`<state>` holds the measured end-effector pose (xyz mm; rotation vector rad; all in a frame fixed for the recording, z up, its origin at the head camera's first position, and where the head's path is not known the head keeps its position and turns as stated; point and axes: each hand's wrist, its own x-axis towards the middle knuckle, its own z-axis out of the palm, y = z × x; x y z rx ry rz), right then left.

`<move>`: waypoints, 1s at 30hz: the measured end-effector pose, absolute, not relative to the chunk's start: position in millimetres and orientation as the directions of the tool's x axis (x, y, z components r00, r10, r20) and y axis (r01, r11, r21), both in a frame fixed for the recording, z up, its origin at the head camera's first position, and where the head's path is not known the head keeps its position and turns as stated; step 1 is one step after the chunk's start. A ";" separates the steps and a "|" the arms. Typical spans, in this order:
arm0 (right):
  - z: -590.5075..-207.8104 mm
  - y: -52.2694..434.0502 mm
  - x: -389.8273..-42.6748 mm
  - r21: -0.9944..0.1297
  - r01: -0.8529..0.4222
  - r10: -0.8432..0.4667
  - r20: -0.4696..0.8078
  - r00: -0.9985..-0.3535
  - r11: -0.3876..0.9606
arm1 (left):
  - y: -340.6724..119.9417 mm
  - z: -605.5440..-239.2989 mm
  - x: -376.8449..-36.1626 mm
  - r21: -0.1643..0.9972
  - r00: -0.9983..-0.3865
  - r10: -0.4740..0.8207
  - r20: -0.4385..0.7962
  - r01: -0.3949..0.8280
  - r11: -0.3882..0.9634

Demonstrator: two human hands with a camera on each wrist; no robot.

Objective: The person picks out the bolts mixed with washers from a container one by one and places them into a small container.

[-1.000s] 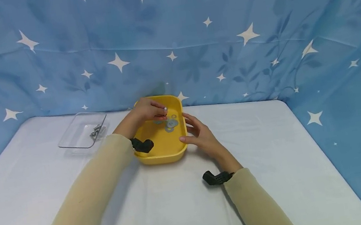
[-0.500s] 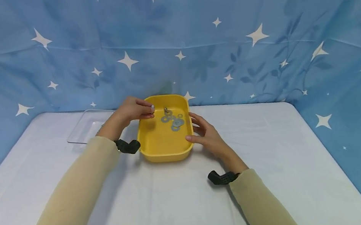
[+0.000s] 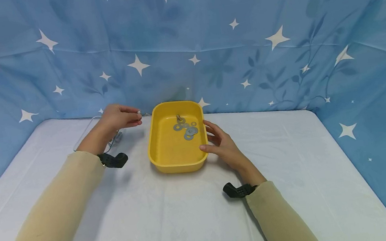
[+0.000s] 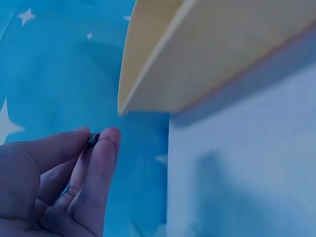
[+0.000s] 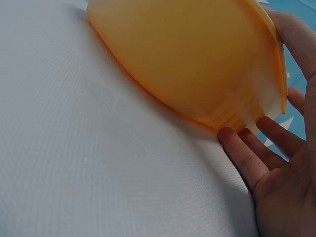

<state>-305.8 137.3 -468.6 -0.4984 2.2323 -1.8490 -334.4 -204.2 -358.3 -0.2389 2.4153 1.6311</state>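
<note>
Left hand [image 3: 118, 117] pinching small dark metal nut [image 4: 94, 138] between thumb and fingertip, at 9 o'clock just outside yellow rounded plastic tray [image 3: 169, 150], right hand [image 3: 220, 143] with relaxed straight fingers braced flat on tray's 3 o'clock wall, likely steadying it, grey metal washers [image 3: 186, 129] loose at tray's 12 o'clock end.

Yellow tray [image 3: 168, 157] with grey washers [image 3: 186, 129], white table [image 3: 192, 219], blue backdrop [image 3: 239, 27] (white stars).
</note>
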 end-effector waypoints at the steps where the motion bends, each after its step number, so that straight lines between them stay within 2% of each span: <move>1: -468.4 137.9 -305.8 -0.979 -0.131 -0.382 0.062 -0.922 0.157 | -207.7 -358.1 -333.7 0.891 -0.964 -0.027 -0.263 -0.254 0.376; 12: -466.6 139.1 -303.4 -0.980 -0.117 -0.377 0.048 -0.925 0.162 | -248.3 -367.4 -325.8 0.860 -0.970 -0.159 -0.185 -0.238 0.450; 23: -467.0 137.8 -304.0 -0.976 -0.124 -0.377 0.049 -0.925 0.178 | -283.9 -384.3 -324.4 0.760 -0.957 -0.179 -0.227 -0.289 0.582; 30: -466.5 138.3 -303.6 -0.975 -0.118 -0.367 0.042 -0.929 0.187 | -293.3 -395.8 -329.2 0.731 -0.947 -0.186 -0.262 -0.320 0.603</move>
